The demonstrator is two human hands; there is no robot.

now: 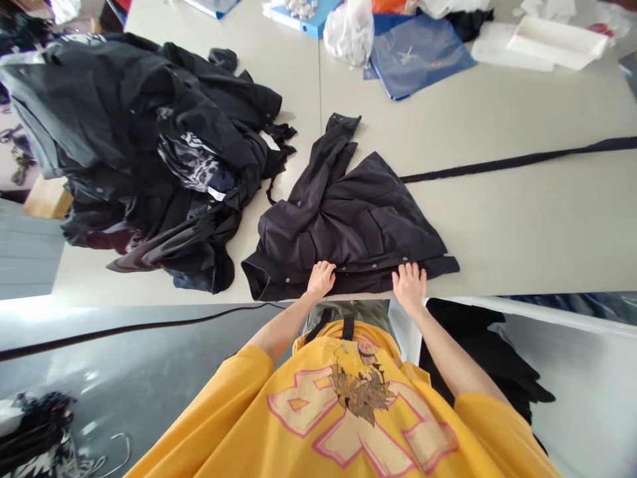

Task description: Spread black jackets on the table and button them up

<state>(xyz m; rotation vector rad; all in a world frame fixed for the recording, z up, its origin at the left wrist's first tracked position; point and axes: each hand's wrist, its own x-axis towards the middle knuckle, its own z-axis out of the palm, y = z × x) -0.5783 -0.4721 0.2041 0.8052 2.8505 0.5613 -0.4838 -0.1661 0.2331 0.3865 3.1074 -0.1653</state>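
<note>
A black jacket (343, 229) with snap buttons along its front edge lies folded on its side at the table's near edge. Its collar points left, the hem right, and one sleeve (323, 156) stretches away toward the far side. My left hand (321, 279) is closed on the jacket's front edge near the chest, fingers curled over the cloth. Lying flat on the same edge near the hem, my right hand (410, 287) has its fingers stretched out and slightly apart. A long black strap (517, 161) runs from behind the jacket to the right.
A big heap of black garments (149, 133) covers the table's left side. At the back are a blue box (318, 25), a white plastic bag (350, 33), a blue packet (421, 56) and a white tray (557, 43). Dark cloth (478, 358) hangs below the table at right.
</note>
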